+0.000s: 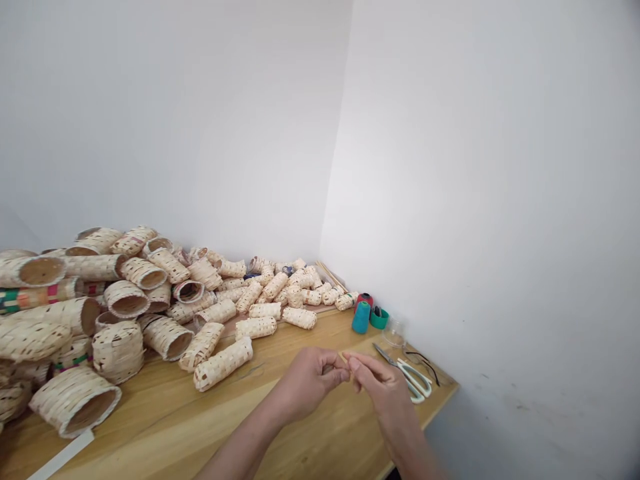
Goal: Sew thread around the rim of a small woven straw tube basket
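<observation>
Both hands meet just above the near right part of the tabletop (190, 427), fingertips to fingertips, and a thin pale strip (343, 358) sits in the pinch between them. The left hand (307, 385) is curled closed, its thumb and forefinger pressed on the strip from the left. The right hand (383, 387) grips the same piece from the right, fingers drawn together. Only a short end of the strip shows, poking up and away from the person where the fingers meet, so its full length and long axis cannot be told. Neither hand is nearer: the strip lies squarely between them. Scissors (407, 377) lie on the tabletop just beyond the right hand, and a woven tube (223, 363) lies well off to the left.
</observation>
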